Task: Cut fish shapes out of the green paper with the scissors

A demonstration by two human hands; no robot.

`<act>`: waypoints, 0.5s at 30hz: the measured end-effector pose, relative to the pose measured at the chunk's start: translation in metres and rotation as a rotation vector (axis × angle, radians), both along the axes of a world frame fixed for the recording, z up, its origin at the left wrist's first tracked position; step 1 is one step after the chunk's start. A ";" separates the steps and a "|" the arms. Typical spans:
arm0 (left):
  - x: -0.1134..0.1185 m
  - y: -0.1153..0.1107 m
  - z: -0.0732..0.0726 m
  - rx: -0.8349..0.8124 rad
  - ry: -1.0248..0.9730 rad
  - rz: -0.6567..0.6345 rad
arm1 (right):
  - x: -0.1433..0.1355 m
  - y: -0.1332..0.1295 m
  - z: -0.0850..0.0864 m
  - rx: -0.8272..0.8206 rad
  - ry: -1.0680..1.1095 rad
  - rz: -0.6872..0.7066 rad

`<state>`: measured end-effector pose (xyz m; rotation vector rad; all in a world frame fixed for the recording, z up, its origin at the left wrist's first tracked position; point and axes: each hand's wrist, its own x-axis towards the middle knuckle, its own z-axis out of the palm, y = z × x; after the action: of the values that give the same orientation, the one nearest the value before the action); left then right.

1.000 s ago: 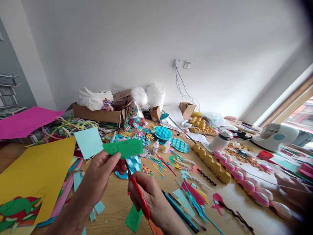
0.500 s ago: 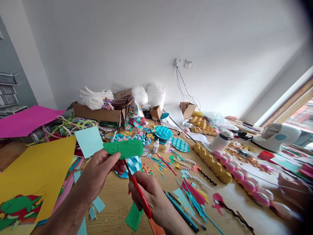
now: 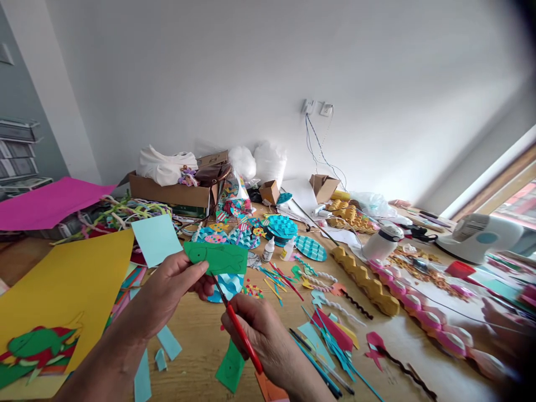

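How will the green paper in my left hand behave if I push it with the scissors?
The green paper is probably fairly stiff, since its free end sticks out without drooping. It's likely light, looking like a thin sheet. Pushed by the scissors, that end may bend or swing, as the left hand grips it nearer the other end.

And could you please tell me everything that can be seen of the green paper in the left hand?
The green paper is a smooth-looking, roughly rectangular strip bearing a dark-outlined fish, head at the left, tail at the right. It is held up above the table, its drawn face towards the camera. The left hand pinches its left part, thumb in front; the right end sticks out free. The scissors' tips are at its lower edge; whether they cut into it, I cannot tell.
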<state>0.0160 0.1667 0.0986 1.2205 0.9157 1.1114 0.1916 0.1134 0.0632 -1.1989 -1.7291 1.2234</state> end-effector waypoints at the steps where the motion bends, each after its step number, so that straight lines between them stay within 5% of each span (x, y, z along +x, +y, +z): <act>1: 0.000 0.001 0.000 -0.007 0.007 -0.002 | 0.000 0.000 0.001 -0.002 -0.009 -0.001; 15: -0.005 0.001 -0.004 -0.016 0.058 0.002 | -0.002 0.000 0.002 0.024 -0.048 0.000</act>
<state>0.0110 0.1680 0.0945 1.2439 0.9685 1.0734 0.1898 0.1133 0.0656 -1.2228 -1.7743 1.1794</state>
